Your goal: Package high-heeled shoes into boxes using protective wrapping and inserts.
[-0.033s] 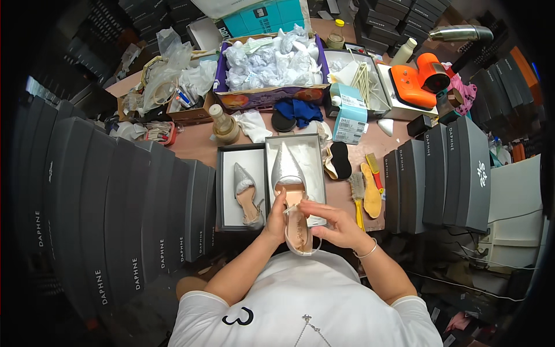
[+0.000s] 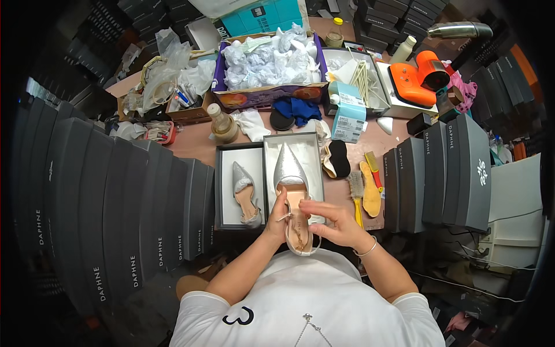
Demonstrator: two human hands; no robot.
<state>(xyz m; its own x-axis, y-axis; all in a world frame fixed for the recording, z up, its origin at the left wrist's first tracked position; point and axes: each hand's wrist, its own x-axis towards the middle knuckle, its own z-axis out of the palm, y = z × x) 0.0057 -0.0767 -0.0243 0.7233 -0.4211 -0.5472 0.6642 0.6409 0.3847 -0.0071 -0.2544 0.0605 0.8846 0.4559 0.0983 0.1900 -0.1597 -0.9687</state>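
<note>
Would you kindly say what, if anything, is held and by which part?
The left hand holds a silver shoe by its middle; the right hand touches it.

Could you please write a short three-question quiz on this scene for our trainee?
1. What does the left hand hold: (a) a bottle, (b) a silver shoe, (c) a cloth?
2. True or false: the second shoe lies in the left one of the two open shoeboxes nearest the person.
3. Fill in: the orange device stands to the ____ of the purple box.

Key: 1: b. 2: true. 3: right.
</note>
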